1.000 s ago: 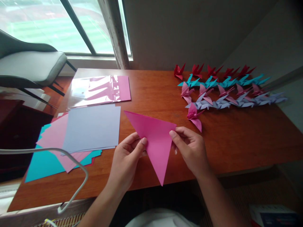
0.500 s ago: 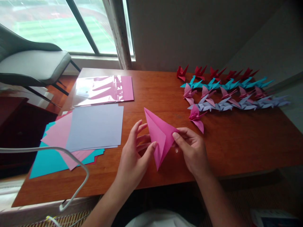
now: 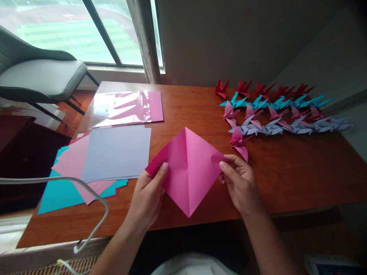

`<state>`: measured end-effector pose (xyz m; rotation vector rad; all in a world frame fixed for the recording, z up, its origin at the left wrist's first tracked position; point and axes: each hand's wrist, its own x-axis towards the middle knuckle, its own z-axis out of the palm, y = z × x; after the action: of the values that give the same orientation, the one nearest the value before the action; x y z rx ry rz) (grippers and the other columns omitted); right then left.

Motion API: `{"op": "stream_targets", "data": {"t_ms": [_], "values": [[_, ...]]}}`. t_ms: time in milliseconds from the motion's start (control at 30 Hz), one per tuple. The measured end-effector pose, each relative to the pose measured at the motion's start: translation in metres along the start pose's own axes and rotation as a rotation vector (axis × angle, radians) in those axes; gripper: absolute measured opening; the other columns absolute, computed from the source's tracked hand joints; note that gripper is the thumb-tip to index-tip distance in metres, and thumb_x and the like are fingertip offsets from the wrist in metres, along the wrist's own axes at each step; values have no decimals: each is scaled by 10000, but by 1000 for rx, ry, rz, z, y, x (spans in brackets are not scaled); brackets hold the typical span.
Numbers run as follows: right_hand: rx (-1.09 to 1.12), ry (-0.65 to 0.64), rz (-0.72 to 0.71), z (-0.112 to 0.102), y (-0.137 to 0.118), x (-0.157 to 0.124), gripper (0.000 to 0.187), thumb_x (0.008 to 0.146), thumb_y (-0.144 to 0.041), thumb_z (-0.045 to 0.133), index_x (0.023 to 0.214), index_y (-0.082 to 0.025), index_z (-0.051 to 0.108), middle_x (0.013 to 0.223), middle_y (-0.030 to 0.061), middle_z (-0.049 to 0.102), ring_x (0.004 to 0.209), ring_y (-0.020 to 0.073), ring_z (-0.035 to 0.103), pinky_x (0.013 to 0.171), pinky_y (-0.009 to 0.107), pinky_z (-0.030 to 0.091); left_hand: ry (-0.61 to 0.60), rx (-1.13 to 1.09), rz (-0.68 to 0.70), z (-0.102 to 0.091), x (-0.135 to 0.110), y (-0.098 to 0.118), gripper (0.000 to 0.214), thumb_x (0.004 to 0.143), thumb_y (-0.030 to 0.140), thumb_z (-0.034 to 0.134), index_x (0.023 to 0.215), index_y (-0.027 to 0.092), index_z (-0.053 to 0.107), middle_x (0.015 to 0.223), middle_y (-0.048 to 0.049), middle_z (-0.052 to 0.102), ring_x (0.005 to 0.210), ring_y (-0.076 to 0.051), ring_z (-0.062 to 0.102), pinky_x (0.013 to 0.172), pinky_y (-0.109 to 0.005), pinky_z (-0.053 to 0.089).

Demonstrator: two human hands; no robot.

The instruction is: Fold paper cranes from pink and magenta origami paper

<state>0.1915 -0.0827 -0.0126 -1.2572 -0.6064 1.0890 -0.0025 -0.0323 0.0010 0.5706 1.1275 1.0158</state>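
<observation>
at the far left, a white cord [image 3: 107, 206] curves in front of the loose stack [image 3: 117, 152] of coloured paper, and the shiny packet [image 3: 126, 109] lies just behind this stack on the table [image 3: 275, 168]. then comes the left hand [image 3: 147, 194]. it is clamped on the left corner of the pink sheet [image 3: 187, 172], with the thumb on the front face; its other fingers are mostly hidden behind the paper.

the sheet is between the two hands, in front of the body and over the near part of the table, opened like a diamond. one crease runs from the top corner to the bottom corner, and the left half looks darker than the right. for good work, it seems best to hold both side corners at equal height and to pull only softly, so that the crease remains straight and no new bend appears.

the right hand [image 3: 241, 183] pinches the right corner between thumb and fingers. near this thumb the paper shows a small bend, so a lighter grip would probably be wise here. farther right, folded birds [image 3: 281, 103] stand in rows, well apart from the sheet.
</observation>
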Motion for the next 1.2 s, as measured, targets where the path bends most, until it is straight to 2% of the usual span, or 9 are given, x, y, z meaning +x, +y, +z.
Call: {"op": "stream_targets", "data": {"t_ms": [200,300,400,500,600,867,1000,1100,1200], "values": [[-209,40,-84,-10,8,0,155,869,-297,716,994,-222,662,759,-17,650,615,104,582,539,207,490,-25,76,74,-6,2,-1,317,746,355,848,686,158,607,563,75,476,498,-45,371,437,-124,323],[-443,18,-249,-10,10,0,351,877,-242,671,1220,-262,600,1072,57,671,903,183,668,661,271,573,-57,78,64,-8,3,-1,269,764,353,830,759,163,640,603,68,502,509,-48,385,437,-126,321],[-690,-79,-474,-11,9,1,523,873,-125,591,1361,-305,542,1423,102,530,1247,249,574,856,371,598,-103,95,47,-12,4,-1,236,779,339,819,873,172,681,696,46,566,572,-63,460,492,-136,382],[-937,-189,-702,-15,6,3,587,823,15,482,1308,-292,606,1555,79,432,1445,287,403,1117,536,449,-136,141,35,-18,6,-2,238,822,353,782,974,195,692,757,31,603,642,-93,522,561,-164,440],[-1122,-285,-847,-16,4,2,639,763,59,476,1298,-259,621,1587,77,421,1515,318,287,1186,624,320,-166,279,93,-20,9,-4,222,869,367,727,1008,196,698,782,9,642,736,-140,595,674,-211,501],[-1389,-476,-812,1,8,-14,558,819,-47,537,1353,-190,614,1504,101,551,1474,318,382,1234,650,178,-220,575,354,-6,8,-6,462,966,339,548,1402,188,568,1408,-89,616,1315,-255,554,1144,-378,405],[-1384,-568,-771,-4,11,-11,578,843,-29,489,1398,-161,579,1493,94,564,1429,266,460,1221,541,312,-182,661,362,-13,7,-6,503,974,312,529,1455,167,499,1464,-113,578,1371,-257,523,1160,-405,409],[-1371,-597,-765,-9,9,-7,516,870,-66,504,1367,-159,610,1503,98,553,1428,274,460,1184,515,387,-123,863,539,-22,4,0,572,987,296,514,1535,204,378,1424,-135,609,1279,-263,610,1047,-424,518],[-1351,-594,-768,-10,7,-6,469,884,-102,527,1336,-168,637,1493,110,562,1422,283,464,1173,532,399,-46,1144,975,-28,-2,13,622,960,288,581,1542,230,368,1504,-146,532,1364,-294,535,1117,-476,458]]}}
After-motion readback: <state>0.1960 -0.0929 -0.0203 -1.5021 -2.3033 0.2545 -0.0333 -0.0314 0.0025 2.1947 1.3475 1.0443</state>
